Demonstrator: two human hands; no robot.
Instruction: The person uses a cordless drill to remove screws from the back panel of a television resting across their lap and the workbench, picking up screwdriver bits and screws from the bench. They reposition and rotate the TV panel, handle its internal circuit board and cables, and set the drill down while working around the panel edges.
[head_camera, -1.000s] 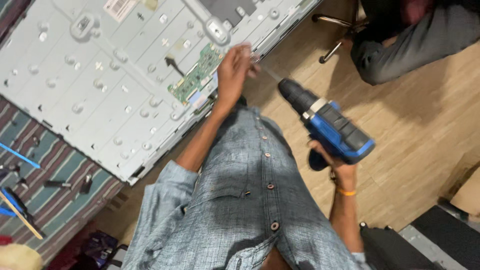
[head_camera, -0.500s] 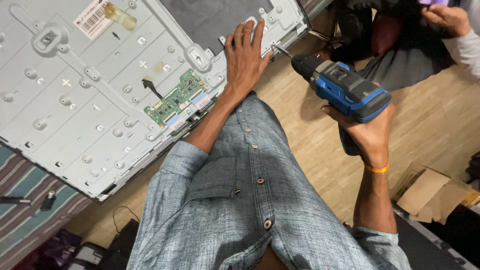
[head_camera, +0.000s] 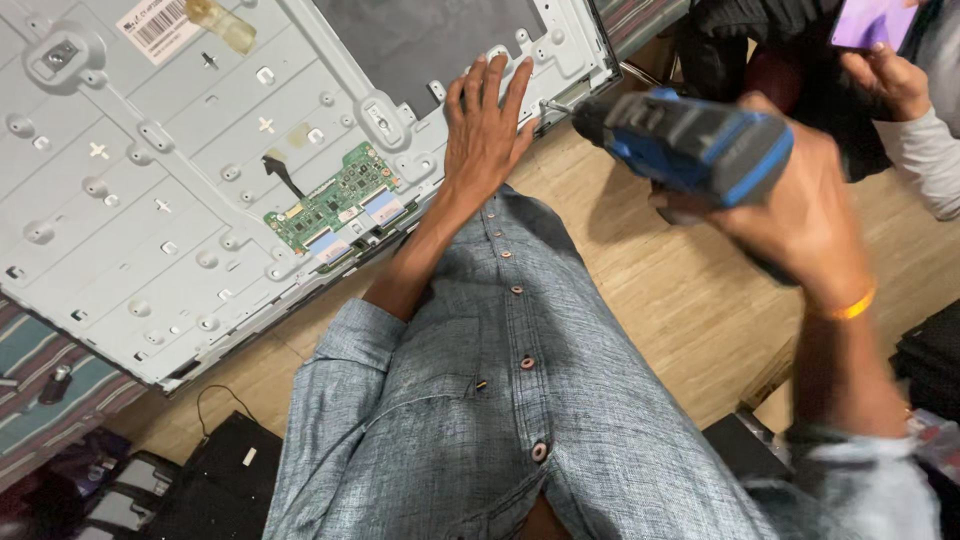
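Observation:
A large grey metal back panel of a flat screen (head_camera: 150, 190) lies face down, with a small green circuit board (head_camera: 340, 205) near its lower edge. My left hand (head_camera: 487, 120) rests flat on the panel's lower right corner, fingers spread. My right hand (head_camera: 790, 215) grips a blue and black cordless drill (head_camera: 690, 140). The drill's bit (head_camera: 553, 105) points at the panel edge just right of my left hand's fingertips.
Another person's hand (head_camera: 885, 80) holds a phone at the top right, beside dark clothing. A wooden floor (head_camera: 660, 290) runs under me. A striped mat (head_camera: 40, 370) lies at the left, and black boxes (head_camera: 200, 480) with a cable sit at the bottom left.
My right hand has raised the drill and brought its bit up to the panel's corner. My left hand has shifted along the panel edge to that corner.

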